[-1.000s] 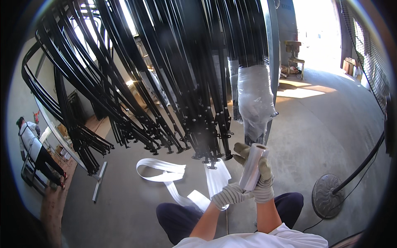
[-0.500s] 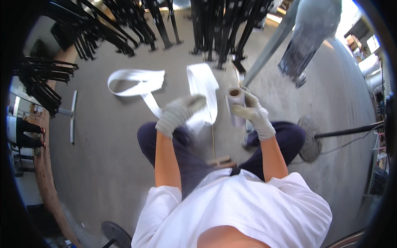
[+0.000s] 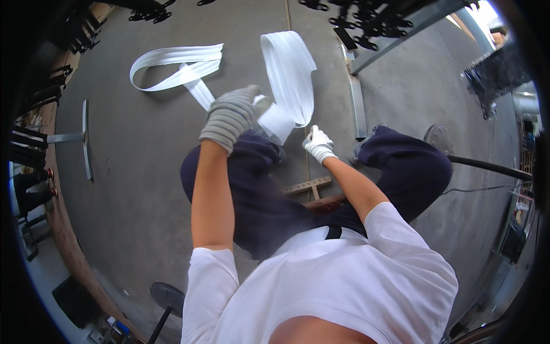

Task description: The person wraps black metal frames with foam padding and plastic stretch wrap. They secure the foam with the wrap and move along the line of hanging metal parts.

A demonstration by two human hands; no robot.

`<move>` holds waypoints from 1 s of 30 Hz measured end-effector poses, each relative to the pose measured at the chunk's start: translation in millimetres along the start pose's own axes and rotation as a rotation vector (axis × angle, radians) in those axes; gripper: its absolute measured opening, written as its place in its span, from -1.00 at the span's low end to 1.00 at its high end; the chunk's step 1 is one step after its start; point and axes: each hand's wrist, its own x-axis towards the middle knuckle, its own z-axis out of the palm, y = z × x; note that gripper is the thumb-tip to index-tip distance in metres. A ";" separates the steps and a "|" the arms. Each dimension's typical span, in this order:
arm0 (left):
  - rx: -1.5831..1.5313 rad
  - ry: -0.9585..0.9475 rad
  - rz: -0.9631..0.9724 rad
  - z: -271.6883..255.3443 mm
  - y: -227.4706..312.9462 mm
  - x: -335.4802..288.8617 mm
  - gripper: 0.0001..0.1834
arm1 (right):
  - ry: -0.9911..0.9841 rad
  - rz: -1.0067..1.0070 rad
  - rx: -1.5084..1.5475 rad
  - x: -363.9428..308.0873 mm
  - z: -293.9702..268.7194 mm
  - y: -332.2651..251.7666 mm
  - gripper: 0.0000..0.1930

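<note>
A long white fabric-like strip (image 3: 289, 74) stretches away in front of me, with its looped part (image 3: 172, 57) farther to the left. Above my left knee, my left hand (image 3: 232, 114), in a grey-white knitted glove, is closed over the strip's near part, its palm side hidden. The strip runs under that hand from the left loop and shows again on its right. My right hand (image 3: 319, 144), in a white glove, is closed just below the strip's near right bend; whatever it may pinch is too small to make out.
Between my legs lies a brown wooden T-shaped piece (image 3: 312, 186). A grey metal post and foot (image 3: 356, 103) stand ahead right, a round base with a black pole (image 3: 438, 140) beside my right knee. Black metal parts (image 3: 372, 26) hang ahead; another T-shaped stand (image 3: 86, 139) is left.
The white roll that my right hand held is out of sight. That hand has moved left and down to the strip's near end. My view has tilted nearer to my body.
</note>
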 end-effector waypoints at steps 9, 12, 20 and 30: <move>0.090 -0.053 0.293 29.2 28.4 0.4 -0.55 | -0.017 -0.068 -0.095 28.7 62.2 39.6 -0.52; 0.118 -0.122 0.272 25.4 34.4 3.0 -0.55 | -0.048 -0.064 -0.100 28.0 66.3 43.2 -0.45; 0.149 -0.062 0.226 23.0 34.2 0.0 -0.56 | 0.263 -0.212 0.005 16.5 36.3 2.8 -0.39; -0.114 0.361 0.107 6.3 -1.4 -17.7 -0.56 | 0.026 -0.513 0.181 19.8 20.5 -115.4 -0.40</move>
